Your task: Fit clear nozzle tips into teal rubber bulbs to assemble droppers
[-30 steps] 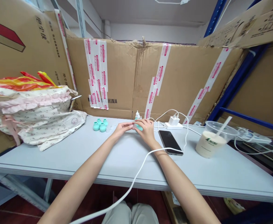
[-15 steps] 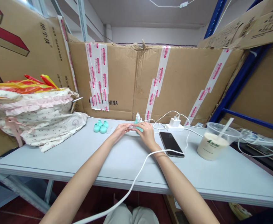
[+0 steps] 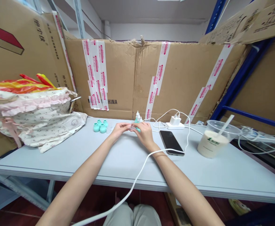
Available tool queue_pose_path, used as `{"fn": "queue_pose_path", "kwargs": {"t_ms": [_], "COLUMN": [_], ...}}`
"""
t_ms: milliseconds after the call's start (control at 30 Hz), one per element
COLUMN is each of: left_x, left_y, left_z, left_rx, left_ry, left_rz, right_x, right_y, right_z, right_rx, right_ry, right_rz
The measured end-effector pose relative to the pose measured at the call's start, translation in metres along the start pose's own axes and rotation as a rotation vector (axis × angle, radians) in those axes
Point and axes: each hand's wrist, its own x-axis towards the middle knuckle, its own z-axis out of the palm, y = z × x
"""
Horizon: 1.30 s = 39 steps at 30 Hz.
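My left hand point(image 3: 118, 130) and my right hand point(image 3: 145, 135) meet near the back of the white table point(image 3: 118, 163). Together they pinch a small clear piece point(image 3: 132, 127) between their fingertips, and a bit of teal shows under the right fingers. Three teal rubber bulbs point(image 3: 100, 126) stand just left of my left hand. Small white and teal parts point(image 3: 137, 116) stand right behind my hands, by the cardboard wall.
A flowered cloth bag point(image 3: 36, 116) with a red and yellow plastic bag lies at the left. A black phone point(image 3: 171, 142), a white charger point(image 3: 175, 123) with cables and a lidded drink cup with straw point(image 3: 212, 140) lie to the right. Cardboard walls enclose the table.
My hands have lifted slightly and drawn closer, now pinching the clear piece between the fingertips; before they lay flatter over the teal part. The camera shifted a little.
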Motion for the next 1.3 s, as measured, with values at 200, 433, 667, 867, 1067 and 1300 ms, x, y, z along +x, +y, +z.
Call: {"fn": "queue_pose_path", "kwargs": {"t_ms": [200, 433, 667, 867, 1067, 1300], "left_x": [-0.002, -0.005, -0.002, -0.002, -0.007, -0.002], "left_y": [0.000, 0.010, 0.006, 0.007, 0.012, 0.007], "left_z": [0.004, 0.003, 0.007, 0.010, 0.012, 0.014], "left_rx": [-0.104, 0.104, 0.017, 0.037, 0.173, -0.017], "left_ry": [-0.186, -0.111, -0.150, -0.158, -0.170, -0.124], "left_rz": [-0.075, -0.021, -0.079, -0.027, 0.042, -0.020], "right_x": [0.003, 0.003, 0.003, 0.004, 0.002, 0.005], "right_y": [-0.002, -0.002, 0.001, -0.002, 0.001, -0.002], "right_z": [-0.005, -0.004, -0.004, -0.007, -0.004, -0.007], "right_rx": [0.069, 0.069, 0.094, 0.090, 0.069, 0.087], "right_ry": [0.035, 0.023, 0.101, 0.048, 0.039, 0.052], "right_rz": [0.056, 0.028, 0.059, 0.093, 0.068, 0.116]}}
